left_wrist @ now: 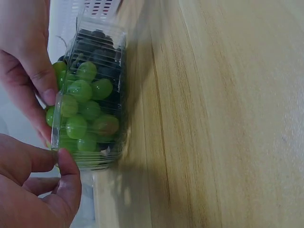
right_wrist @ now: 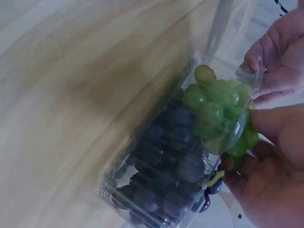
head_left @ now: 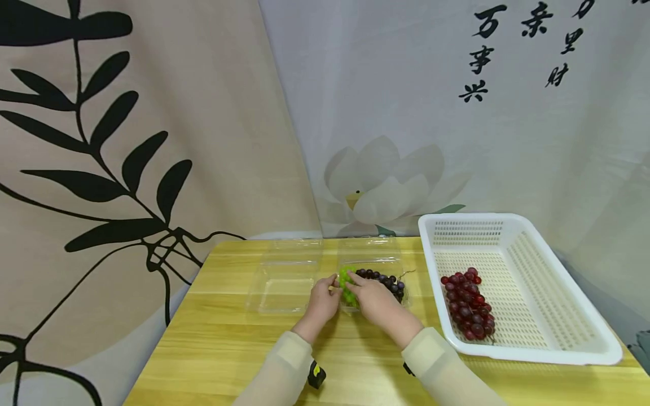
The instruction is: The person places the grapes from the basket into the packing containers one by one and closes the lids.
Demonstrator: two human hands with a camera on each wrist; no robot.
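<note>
A bunch of green grapes point(head_left: 347, 287) lies at the left end of a clear plastic box point(left_wrist: 114, 45), beside a bunch of dark grapes point(head_left: 388, 280). My left hand point(head_left: 324, 299) pinches the box's rim at its near left corner between thumb and finger; the left wrist view shows this pinch best point(left_wrist: 45, 185). Over the same box, my right hand point(head_left: 374, 299) holds the green grapes between its thumb and fingers point(right_wrist: 273, 126), at the rim. Some of its fingertips are hidden behind the grapes. The box's lid point(head_left: 369, 248) stands raised at the back.
A second clear box point(head_left: 286, 296) stands with its lid up to the left. At the right is a white plastic basket point(head_left: 563, 304) with a bunch of red grapes point(head_left: 467, 304) in it. A printed curtain point(head_left: 228, 113) hangs behind the wooden table point(head_left: 203, 338).
</note>
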